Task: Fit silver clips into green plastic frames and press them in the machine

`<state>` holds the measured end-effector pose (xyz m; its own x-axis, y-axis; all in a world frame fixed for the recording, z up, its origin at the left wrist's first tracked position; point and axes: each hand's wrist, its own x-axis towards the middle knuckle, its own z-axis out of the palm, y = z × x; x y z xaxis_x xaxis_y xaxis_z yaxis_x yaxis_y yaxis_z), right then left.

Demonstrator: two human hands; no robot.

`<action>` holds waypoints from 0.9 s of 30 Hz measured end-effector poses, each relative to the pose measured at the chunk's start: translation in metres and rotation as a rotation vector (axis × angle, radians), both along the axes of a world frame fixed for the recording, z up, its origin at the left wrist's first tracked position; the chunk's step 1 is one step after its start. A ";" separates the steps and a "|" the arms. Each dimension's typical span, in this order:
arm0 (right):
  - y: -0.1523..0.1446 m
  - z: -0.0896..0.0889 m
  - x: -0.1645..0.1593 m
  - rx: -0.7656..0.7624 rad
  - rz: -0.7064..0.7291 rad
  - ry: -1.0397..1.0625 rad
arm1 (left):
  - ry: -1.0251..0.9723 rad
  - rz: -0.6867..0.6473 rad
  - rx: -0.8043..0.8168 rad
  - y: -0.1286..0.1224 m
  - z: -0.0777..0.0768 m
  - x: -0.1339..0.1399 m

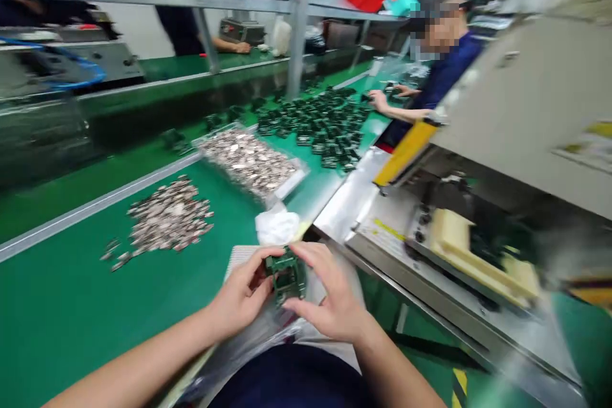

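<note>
Between my two hands is a dark green plastic housing (288, 275) with an open, frame-like middle. My left hand (243, 287) grips its left side, thumb below and fingers on top. On the other side my right hand (329, 290) holds it by the upper edge and lower corner. Beneath lies a light ribbed sheet with clear plastic film, partly hidden by my hands. Just beyond the housing sits a crumpled white wad (278, 227). Left of it, a pile of small silvery metal pieces (172, 215) rests on the green tabletop (62, 306).
A clear tray (287, 188) full of similar metal pieces stands ahead. Many dark green housings (325, 118) are spread behind it. A machine (478, 242) with a yellow-edged guard is at right. A co-worker (440, 70) works farther back. A metal post (300, 25) supports the shelf overhead.
</note>
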<state>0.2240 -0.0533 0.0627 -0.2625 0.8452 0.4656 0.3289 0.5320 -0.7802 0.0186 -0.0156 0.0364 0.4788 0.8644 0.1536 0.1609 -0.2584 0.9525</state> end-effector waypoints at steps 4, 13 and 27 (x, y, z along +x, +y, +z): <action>-0.044 0.020 0.069 0.046 -0.214 0.016 | 0.016 -0.365 -0.001 0.018 0.036 0.059; -0.143 0.013 0.203 0.434 -1.324 0.590 | -0.048 -0.542 0.374 0.041 0.101 0.287; -0.077 0.062 0.269 -0.074 -0.993 -0.177 | 0.008 -0.426 -0.007 0.072 0.070 0.166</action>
<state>0.4934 -0.1302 0.1245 0.5150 0.7440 0.4258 0.7106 -0.0928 -0.6974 0.1841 0.0568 0.1064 0.7945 0.5902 0.1427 0.0492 -0.2968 0.9537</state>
